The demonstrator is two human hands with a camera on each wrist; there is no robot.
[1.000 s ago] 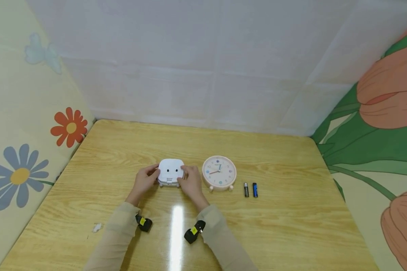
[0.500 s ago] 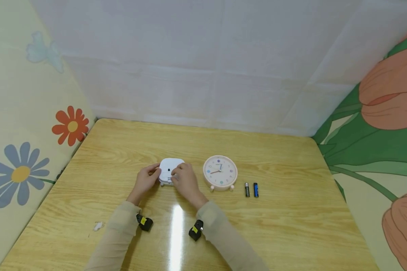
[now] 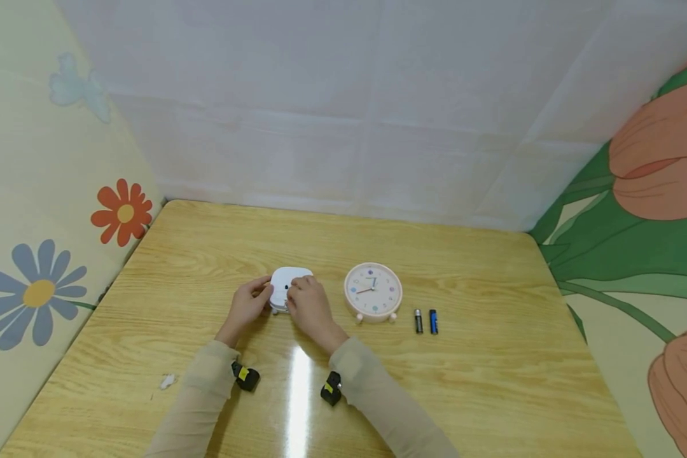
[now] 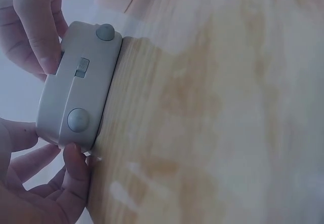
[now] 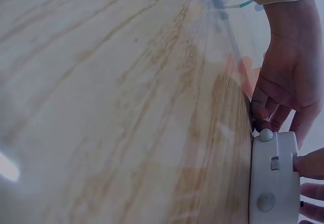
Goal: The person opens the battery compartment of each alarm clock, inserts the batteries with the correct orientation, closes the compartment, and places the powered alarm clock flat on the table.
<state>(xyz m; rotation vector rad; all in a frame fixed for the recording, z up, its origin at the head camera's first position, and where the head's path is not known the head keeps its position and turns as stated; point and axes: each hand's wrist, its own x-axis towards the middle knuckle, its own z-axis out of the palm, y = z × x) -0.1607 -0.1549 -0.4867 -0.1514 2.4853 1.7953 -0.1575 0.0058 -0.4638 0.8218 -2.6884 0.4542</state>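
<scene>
A white alarm clock lies on the table with its back up and its two round feet towards me. A small switch shows between the feet in the left wrist view. My left hand grips the clock's left side between thumb and fingers. Over the right part of the back, my right hand has its fingers curled, with the thumb at a notch in the edge nearest me. It covers part of the back and one of the black knobs. Whether the cover under those fingers has moved is hidden.
Right of the white clock, a round pink alarm clock lies face up. Beyond it are a dark battery and a blue battery, side by side. A small white scrap lies at the left front of the wooden table.
My right hand has moved left from the clock's right edge onto its back, covering the right knob, and its fingers have drawn together. The left hand has kept its grip.
</scene>
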